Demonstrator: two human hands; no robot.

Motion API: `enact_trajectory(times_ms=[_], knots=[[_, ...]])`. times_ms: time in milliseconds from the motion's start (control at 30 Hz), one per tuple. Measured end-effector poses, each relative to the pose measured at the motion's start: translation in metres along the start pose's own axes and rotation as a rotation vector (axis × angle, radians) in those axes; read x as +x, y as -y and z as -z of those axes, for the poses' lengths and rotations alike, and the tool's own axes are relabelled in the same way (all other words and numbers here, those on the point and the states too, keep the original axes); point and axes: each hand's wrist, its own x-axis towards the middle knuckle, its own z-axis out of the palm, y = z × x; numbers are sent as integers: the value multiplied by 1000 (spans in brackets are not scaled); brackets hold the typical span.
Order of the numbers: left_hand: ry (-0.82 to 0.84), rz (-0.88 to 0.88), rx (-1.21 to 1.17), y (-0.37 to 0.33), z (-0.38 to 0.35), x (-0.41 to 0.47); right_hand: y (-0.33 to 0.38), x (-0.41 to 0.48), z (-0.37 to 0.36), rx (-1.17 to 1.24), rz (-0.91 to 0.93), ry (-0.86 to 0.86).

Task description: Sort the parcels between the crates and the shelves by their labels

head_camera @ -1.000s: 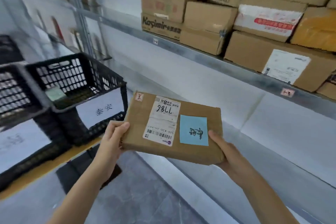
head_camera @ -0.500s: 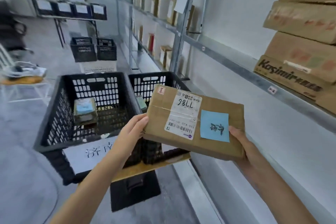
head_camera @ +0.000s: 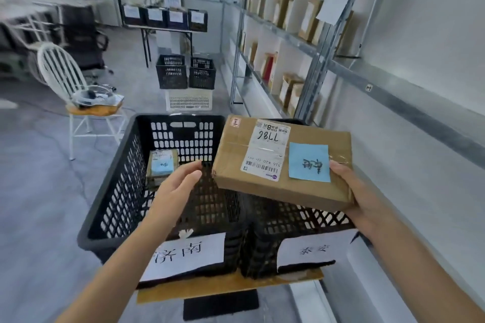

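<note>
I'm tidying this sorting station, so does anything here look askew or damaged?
The paper signs look ragged: the left crate's sign hangs crooked with an uneven lower edge, and the right crate's sign has a torn bottom edge. The parcel in the right hand looks intact.

Right crate (head_camera: 296, 217) interior mostly behind the parcel (head_camera: 283, 165), fingers of the right hand (head_camera: 360, 199) beneath it, far labels (head_camera: 175, 16) illegibly small.

Right hand (head_camera: 359, 199) gripping the right end of a labelled cardboard parcel (head_camera: 283, 160) above the right crate (head_camera: 288, 220), left hand (head_camera: 178, 186) hovering open just beside its left edge, over the left crate (head_camera: 110, 191), small parcel (head_camera: 160, 169) lying inside, shelves (head_camera: 288, 34) standing alongside.
</note>
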Motion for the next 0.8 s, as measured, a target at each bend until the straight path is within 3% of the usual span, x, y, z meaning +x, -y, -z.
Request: enact_trajectory(times_ms=[167,533,800], knots=[[24,14,61,0,-42,57,-5,72,24,49,-49,-80],[51,68,146,5,-164,176,-90,181,24,288,-425,-100],[94,156,224,33,-192,212,-132,216,27,430,-581,-224]])
